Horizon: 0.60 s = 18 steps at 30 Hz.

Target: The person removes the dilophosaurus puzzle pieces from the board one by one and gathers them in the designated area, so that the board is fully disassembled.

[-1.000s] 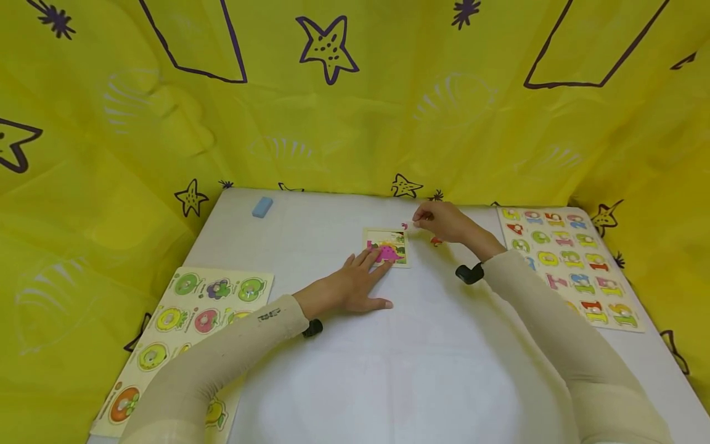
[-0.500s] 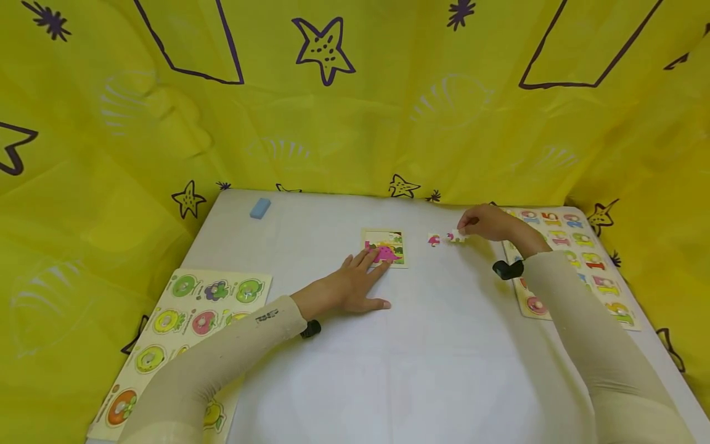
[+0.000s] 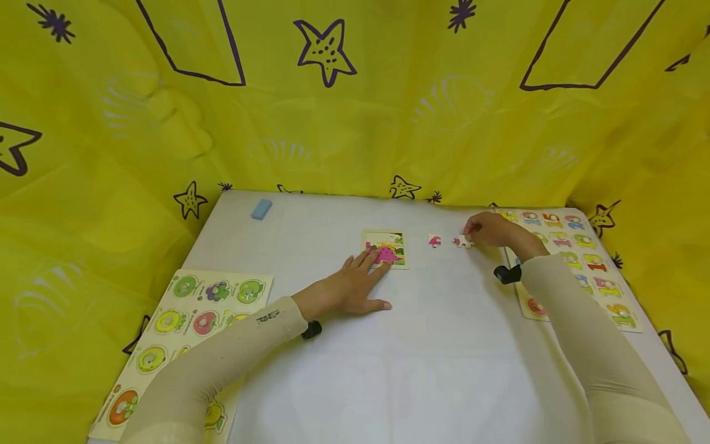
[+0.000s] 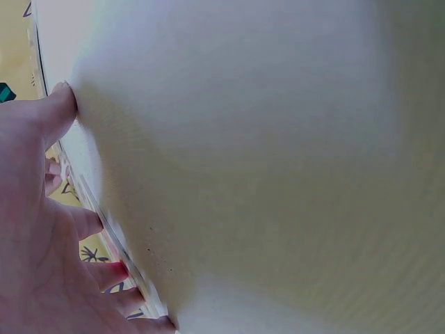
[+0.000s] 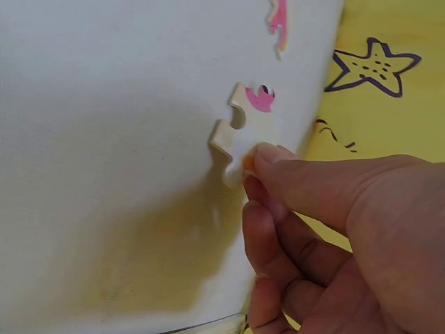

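My right hand (image 3: 492, 230) pinches a white and pink jigsaw piece (image 5: 252, 129) by one edge between thumb and fingers, at the table surface. Just left of it lies another pink jigsaw piece (image 3: 434, 241), flat on the table. Near the table's middle is a small framed dinosaur puzzle (image 3: 398, 240) with a pink dinosaur picture. Spread fingers of my left hand (image 3: 355, 285) rest on the lower left part of that puzzle, covering some of it. In the left wrist view the left fingers (image 4: 111, 273) are straight along the puzzle's edge.
A fruit puzzle board (image 3: 227, 320) lies at the left, partly under the left sleeve. On the right is a number puzzle board (image 3: 577, 265), partly behind the right arm. A blue block (image 3: 261, 209) sits at the back left. Yellow cloth (image 3: 355, 123) surrounds the white table (image 3: 388, 382).
My right hand has moved right, away from the framed puzzle, carrying the jigsaw piece, and lowered it beside the other loose piece. The left hand has stayed in place.
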{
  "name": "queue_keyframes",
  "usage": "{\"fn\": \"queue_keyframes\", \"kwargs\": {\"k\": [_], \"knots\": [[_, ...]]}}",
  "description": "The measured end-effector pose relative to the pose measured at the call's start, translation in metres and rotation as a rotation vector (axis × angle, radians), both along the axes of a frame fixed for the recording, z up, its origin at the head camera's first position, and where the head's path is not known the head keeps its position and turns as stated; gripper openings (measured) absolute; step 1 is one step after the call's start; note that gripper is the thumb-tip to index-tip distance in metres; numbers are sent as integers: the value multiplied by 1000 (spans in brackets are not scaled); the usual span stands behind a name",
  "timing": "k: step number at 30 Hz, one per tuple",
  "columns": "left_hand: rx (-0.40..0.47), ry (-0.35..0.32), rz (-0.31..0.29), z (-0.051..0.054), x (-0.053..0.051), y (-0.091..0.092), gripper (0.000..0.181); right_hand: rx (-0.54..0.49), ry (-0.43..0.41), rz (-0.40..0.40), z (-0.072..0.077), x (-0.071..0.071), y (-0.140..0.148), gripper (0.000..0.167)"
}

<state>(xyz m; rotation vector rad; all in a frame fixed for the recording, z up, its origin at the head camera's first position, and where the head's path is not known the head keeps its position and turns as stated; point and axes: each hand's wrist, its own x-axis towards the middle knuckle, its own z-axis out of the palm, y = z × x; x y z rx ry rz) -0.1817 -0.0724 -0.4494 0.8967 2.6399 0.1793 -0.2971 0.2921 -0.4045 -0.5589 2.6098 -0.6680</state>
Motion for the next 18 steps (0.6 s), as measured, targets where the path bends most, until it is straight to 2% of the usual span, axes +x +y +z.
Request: {"fn": "queue_keyframes", "kwargs": {"k": [6, 10, 18], "knots": [[5, -9, -1, 1, 0, 0, 98, 47, 41, -16, -9, -3, -3, 10], [8, -11, -1, 1, 0, 0, 97, 50, 32, -37, -14, -3, -4, 10], [-6, 2, -3, 0, -1, 0, 97, 68, 79, -38, -12, 2, -11, 8]]}}
